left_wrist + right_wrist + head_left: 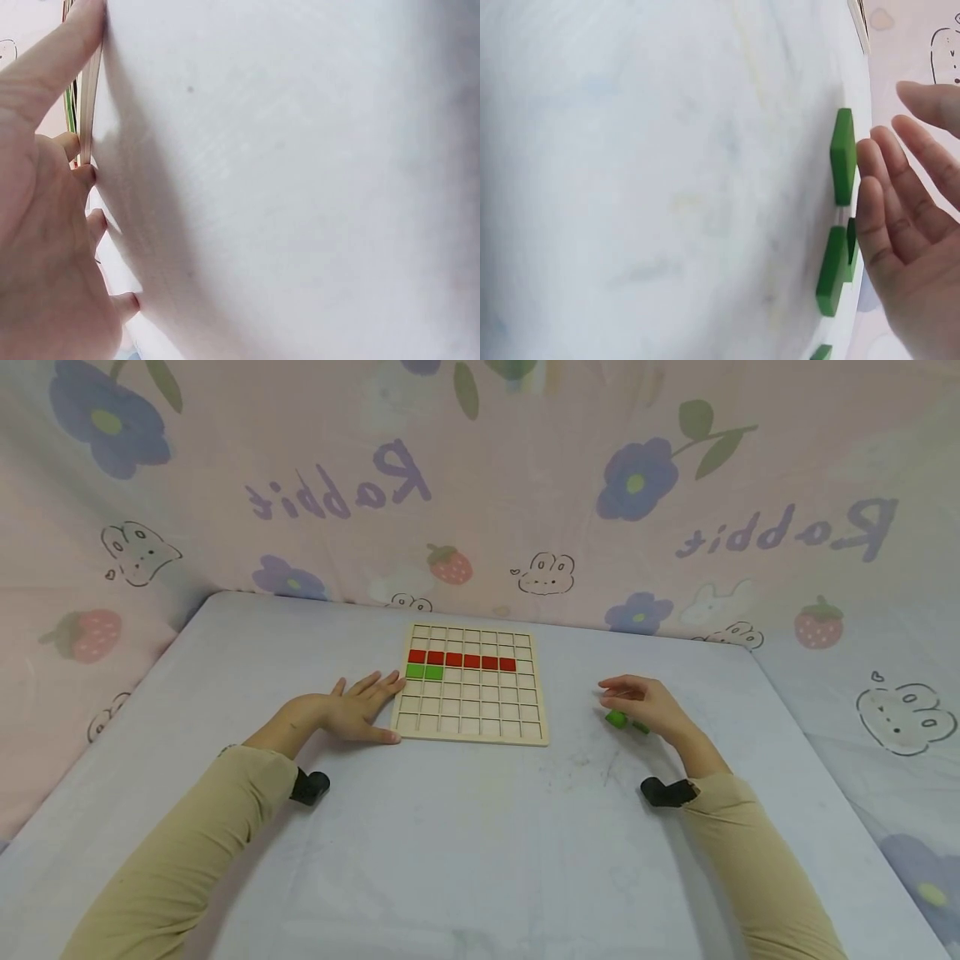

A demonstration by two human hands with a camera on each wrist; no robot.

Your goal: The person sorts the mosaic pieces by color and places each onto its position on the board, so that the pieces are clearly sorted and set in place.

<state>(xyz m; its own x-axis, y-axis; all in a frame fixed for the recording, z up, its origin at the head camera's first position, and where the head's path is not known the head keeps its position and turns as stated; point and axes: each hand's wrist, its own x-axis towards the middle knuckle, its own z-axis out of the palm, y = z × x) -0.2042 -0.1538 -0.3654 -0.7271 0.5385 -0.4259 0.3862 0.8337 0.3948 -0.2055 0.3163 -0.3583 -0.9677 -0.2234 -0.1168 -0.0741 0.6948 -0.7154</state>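
A light wooden grid board (472, 741) lies on the table. One row across it holds several red square tiles (453, 660), and just below them at the left sit two green tiles (433, 672). My left hand (352, 712) is flat with fingers spread, thumb and fingertips at the board's left edge. To the right of the board, my right hand (648, 703) hovers over several loose green tiles (843, 157), which it partly hides in the head view. Its fingers are loosely bent, the thumb apart, and nothing shows between them.
The white-covered table (480, 860) is backed by a patterned curtain (495, 485) with flowers and rabbits. A black device (311, 787) is worn at the left wrist and another black device (663, 792) at the right.
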